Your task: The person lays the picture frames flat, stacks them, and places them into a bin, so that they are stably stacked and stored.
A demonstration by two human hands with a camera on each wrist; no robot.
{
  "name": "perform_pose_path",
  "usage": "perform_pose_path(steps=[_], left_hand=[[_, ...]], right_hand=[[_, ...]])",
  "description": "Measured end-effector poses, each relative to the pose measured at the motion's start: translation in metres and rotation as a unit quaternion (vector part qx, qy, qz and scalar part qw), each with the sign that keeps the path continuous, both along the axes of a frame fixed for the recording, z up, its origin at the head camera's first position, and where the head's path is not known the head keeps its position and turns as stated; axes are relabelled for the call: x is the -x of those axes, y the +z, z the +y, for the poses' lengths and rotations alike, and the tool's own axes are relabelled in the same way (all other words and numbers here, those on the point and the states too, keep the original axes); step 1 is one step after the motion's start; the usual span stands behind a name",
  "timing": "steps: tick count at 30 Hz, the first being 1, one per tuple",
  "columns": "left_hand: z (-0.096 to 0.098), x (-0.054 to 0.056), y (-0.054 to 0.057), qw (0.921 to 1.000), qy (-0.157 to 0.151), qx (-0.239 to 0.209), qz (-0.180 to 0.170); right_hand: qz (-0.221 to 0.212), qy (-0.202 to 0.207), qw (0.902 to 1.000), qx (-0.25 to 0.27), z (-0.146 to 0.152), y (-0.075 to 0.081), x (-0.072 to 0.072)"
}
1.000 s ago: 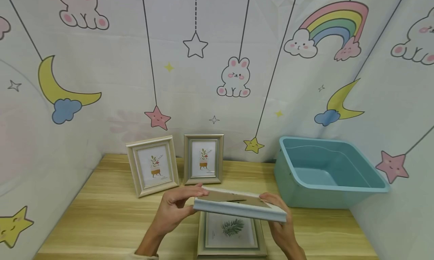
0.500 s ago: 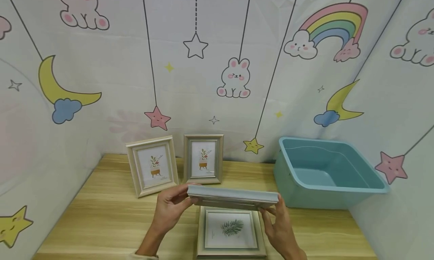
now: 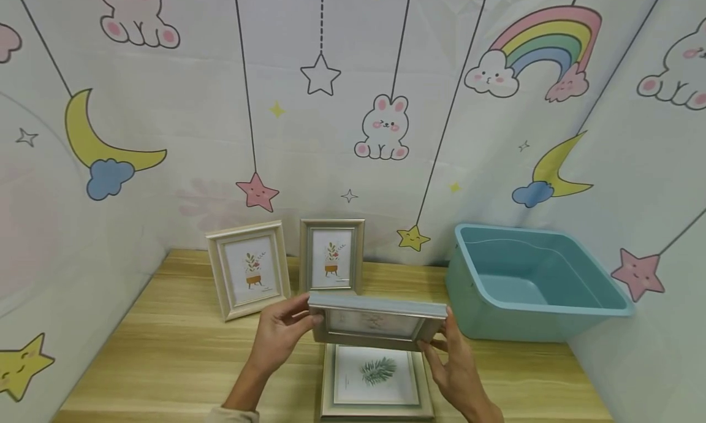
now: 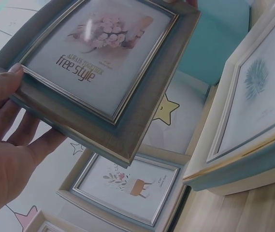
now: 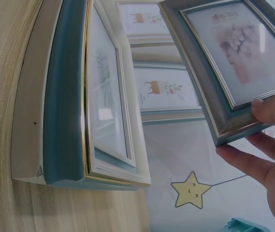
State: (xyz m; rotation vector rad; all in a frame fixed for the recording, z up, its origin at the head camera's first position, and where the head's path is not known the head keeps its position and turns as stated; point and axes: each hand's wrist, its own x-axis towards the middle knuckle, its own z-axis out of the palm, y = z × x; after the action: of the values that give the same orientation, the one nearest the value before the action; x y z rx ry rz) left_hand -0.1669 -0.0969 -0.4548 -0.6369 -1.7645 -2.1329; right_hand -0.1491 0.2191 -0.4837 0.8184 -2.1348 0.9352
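Observation:
A silver-and-blue picture frame (image 3: 375,338) is in the air, tilted, between my two hands. Its left end is pinched by my left hand (image 3: 278,337), thumb on the front and fingers behind, as the left wrist view shows. At the other end, my right hand (image 3: 455,371) pinches a corner the same way. A flower print (image 4: 103,36) with "free style" lettering shows behind its glass. Directly below, a frame with a green leaf print (image 3: 377,374) lies face up on the table; layered edges (image 5: 62,96) beneath it look like a stack.
Two frames with potted-plant prints, one cream (image 3: 248,270) and one silvery (image 3: 331,257), stand upright at the back. A blue-green plastic tub (image 3: 474,309) sits at the right on the wooden table (image 3: 154,349). A cartoon-printed cloth (image 3: 331,135) hangs behind.
The held frame has tipped over in both hands: its back showed before, then its edge, and now its glazed front faces partly toward the head camera. The standing frames and tub stay put.

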Motion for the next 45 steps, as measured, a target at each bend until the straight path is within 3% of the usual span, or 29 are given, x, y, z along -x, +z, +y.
perform_pose_path(steps=[6,10,15,18,26,30,35,40,45], left_hand=[[0.000,0.006,0.003,0.9982,0.010,0.044,-0.040],[0.003,0.006,0.004,0.9925,0.043,0.057,-0.099],[0.009,0.007,0.004,0.9856,0.053,0.028,-0.158],[0.013,0.009,0.004,0.9856,0.044,0.005,-0.163],[0.014,0.012,0.000,0.9876,0.037,0.016,-0.152],[0.012,0.013,-0.007,0.9884,-0.026,-0.046,-0.142],[0.000,0.014,-0.016,0.9791,-0.135,-0.075,-0.132],[-0.013,0.013,-0.013,0.9710,-0.182,-0.010,-0.155],[-0.023,0.009,-0.010,0.9612,-0.220,0.078,-0.146]], right_hand=[[-0.030,-0.006,0.9994,0.015,-0.001,0.001,0.000],[-0.055,-0.005,0.9979,0.034,-0.003,0.002,-0.001],[-0.103,0.008,0.9926,0.064,-0.006,0.005,-0.003],[-0.132,0.018,0.9878,0.081,-0.007,0.005,-0.004],[-0.219,0.044,0.9671,0.122,-0.004,0.004,-0.006],[-0.264,0.070,0.9504,0.148,0.000,0.004,-0.006],[-0.300,0.096,0.9353,0.162,0.003,0.004,-0.007],[-0.328,0.120,0.9218,0.167,0.009,0.005,-0.007],[-0.391,0.165,0.8889,0.172,0.019,0.011,-0.006]])
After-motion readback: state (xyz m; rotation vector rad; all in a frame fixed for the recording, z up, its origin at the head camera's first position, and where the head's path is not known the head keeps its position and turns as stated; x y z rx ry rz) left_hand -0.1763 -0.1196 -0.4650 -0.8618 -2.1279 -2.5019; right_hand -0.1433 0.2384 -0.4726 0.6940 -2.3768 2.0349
